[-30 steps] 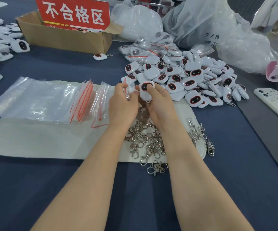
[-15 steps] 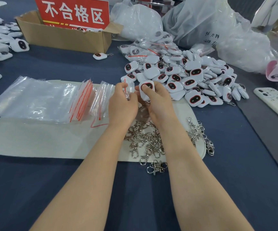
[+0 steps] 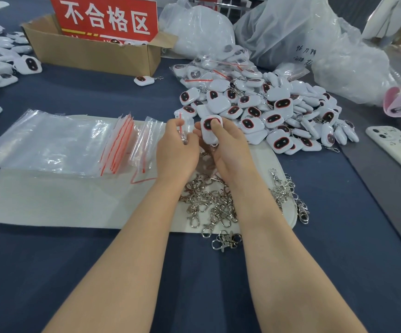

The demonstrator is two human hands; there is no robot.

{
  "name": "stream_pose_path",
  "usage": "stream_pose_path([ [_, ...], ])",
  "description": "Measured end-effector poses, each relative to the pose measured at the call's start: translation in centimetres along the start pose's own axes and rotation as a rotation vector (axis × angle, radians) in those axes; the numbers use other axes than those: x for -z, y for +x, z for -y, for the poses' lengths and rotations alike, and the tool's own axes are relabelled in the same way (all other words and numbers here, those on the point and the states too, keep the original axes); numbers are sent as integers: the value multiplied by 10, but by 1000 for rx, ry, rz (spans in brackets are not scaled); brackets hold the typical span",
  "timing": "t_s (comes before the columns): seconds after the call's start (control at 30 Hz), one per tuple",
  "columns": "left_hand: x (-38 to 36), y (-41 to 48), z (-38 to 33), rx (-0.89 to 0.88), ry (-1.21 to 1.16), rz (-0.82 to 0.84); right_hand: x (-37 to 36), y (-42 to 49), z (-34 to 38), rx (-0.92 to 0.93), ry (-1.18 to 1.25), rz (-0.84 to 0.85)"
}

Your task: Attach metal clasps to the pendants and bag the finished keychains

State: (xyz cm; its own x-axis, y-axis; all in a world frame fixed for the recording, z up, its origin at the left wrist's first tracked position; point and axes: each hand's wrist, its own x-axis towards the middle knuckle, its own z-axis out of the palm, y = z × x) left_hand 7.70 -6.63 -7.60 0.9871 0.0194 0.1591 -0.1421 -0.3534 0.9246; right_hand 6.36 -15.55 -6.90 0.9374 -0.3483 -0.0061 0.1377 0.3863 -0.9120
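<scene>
- The right hand (image 3: 228,152) holds a white rounded-square plastic pendant with a dark, red-rimmed oval face (image 3: 209,131). The thumb presses on the face and the fingers curl behind, which probably keeps the pendant steady and tilted towards the bag.
- The left hand (image 3: 178,152) pinches a small clear plastic zip bag with a red seal strip (image 3: 182,133), held upright just beside the pendant. It looks as if the mouth is being offered for loading; whether the mouth is open cannot be told.
- Whether a clasp already hangs from the held pendant is hidden by the hands.
- Both hands work above a pale grey felt mat (image 3: 50,203). A loose heap of silver metal swivel clasps (image 3: 209,205) lies on it, right under the wrists and within easy reach.
- A flat stack of clear red-striped zip bags (image 3: 50,140) lies on the mat's left side, close to the bag-holding hand.
- The large pile of white pendants (image 3: 278,111) lies just beyond the right hand, apparently as ready supply.
- An open brown cardboard box (image 3: 94,56) bearing a red sign with white characters (image 3: 106,18) stands well apart at the back, judged to be for rejects.
</scene>
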Motion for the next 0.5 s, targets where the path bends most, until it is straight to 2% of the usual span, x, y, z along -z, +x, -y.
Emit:
stream_pose_path([
  [0.17,1,1,0,17,-2,2,-1,0,4,-43,83,-14],
  [0.5,1,1,0,13,-7,-13,-1,-1,2,-33,-30,39],
])
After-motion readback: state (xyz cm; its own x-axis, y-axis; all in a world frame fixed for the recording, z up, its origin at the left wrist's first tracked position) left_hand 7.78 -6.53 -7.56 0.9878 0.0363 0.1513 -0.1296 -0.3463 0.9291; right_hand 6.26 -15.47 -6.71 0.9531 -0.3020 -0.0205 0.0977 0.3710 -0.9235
